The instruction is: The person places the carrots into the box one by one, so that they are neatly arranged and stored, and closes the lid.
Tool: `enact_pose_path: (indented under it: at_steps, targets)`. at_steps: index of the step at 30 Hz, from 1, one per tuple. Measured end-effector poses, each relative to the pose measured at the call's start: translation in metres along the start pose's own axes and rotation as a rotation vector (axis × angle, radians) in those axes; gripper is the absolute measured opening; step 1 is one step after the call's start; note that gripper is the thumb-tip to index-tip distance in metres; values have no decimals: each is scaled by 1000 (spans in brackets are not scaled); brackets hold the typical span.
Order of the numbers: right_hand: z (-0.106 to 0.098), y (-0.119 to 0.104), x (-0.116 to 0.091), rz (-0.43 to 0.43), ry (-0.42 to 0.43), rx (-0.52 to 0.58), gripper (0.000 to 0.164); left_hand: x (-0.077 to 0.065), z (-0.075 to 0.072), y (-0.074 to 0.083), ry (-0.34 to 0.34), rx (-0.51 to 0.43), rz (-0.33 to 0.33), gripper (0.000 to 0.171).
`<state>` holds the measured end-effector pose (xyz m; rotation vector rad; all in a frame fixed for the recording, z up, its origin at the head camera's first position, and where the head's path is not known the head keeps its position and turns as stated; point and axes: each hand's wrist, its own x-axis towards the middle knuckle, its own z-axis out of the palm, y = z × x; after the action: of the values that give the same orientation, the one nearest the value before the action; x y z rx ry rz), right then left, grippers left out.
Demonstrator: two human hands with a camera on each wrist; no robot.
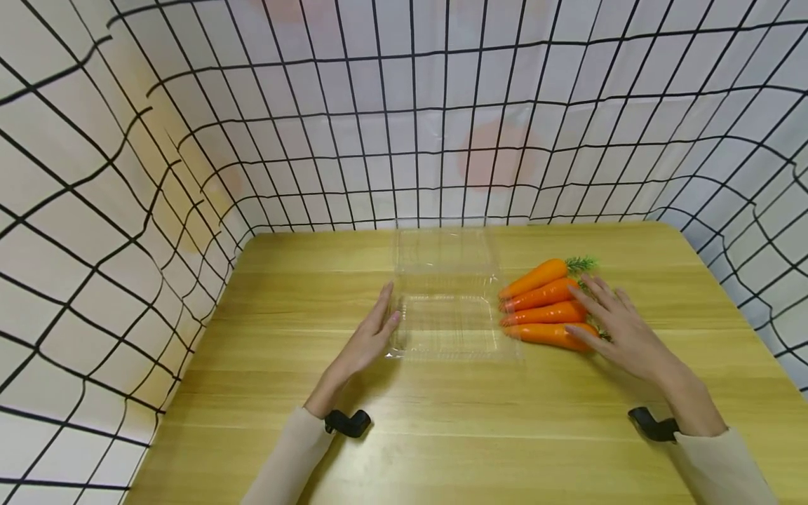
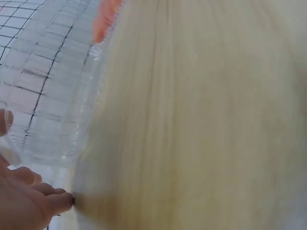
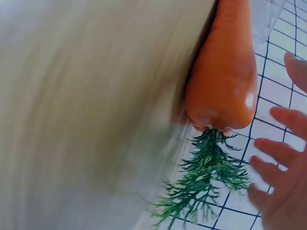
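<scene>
A clear plastic clamshell box lies with its lid folded back on the table, and its left wall shows in the left wrist view. Beside that wall is my left hand, fingers fairly straight, at or against the edge. Several orange carrots with green tops lie side by side to the right of the box, their tips at its right edge. My right hand hovers over their leafy ends with spread fingers and holds nothing. In the right wrist view the nearest carrot and its green top stand apart from the fingers.
The wooden table carries everything. Behind it and along both sides hangs a white cloth with a black grid pattern. A black wrist strap mount sits on the left wrist, another on the right.
</scene>
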<state>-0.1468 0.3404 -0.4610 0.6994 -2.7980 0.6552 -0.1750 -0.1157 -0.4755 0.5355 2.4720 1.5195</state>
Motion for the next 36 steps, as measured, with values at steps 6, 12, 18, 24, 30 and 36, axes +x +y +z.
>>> enact_pose_path:
  at_steps: [6,12,18,24,30,36]
  targets:
    - [0,-3,-2,-73,171,-22,65,0,4,-2,11,-77,-22,65]
    - [4,-3,-4,-140,220,-18,63,1,7,0,26,-116,-21,64]
    - [9,-1,-7,-183,197,-7,58,1,9,1,28,-131,-13,63]
    - [13,-1,-11,-162,141,-22,51,-1,11,2,44,-139,-21,62]
    - [13,-2,-14,-132,95,16,47,-2,11,3,48,-143,-15,62]
    - [13,-2,-14,-108,68,51,46,-3,11,3,54,-140,-12,62]
